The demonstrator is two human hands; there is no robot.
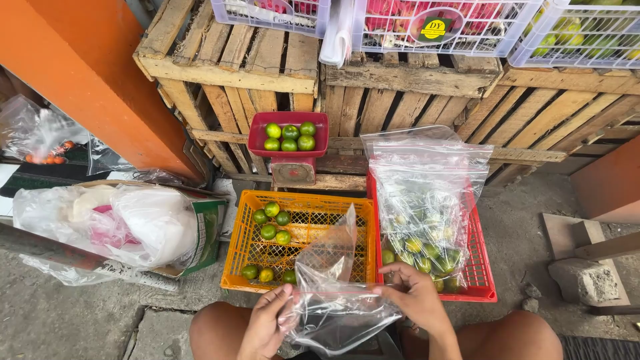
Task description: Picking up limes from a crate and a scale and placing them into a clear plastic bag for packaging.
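**Both hands spread an empty clear bag above the crates**

I see my left hand (263,325) and right hand (417,300) each pinching one side of a clear plastic bag (333,297), held apart so that the film is drawn out between them, low in the view and just above my knees. The bag looks empty; one flap stands up over the orange crate (300,248), probably because the mouth is being pulled open.

The orange crate sits directly ahead and holds a few loose green limes (270,220), scattered on its floor. Just beside it, on the right, a red crate (480,267) carries filled clear bags of limes (427,200), stacked upright so they lean back against the wooden pallets (400,100).

Behind the two crates a small scale with a red pan (289,137) holds six limes (the dial face is too small for me to make out). White baskets of other fruit rest on top of the pallets.
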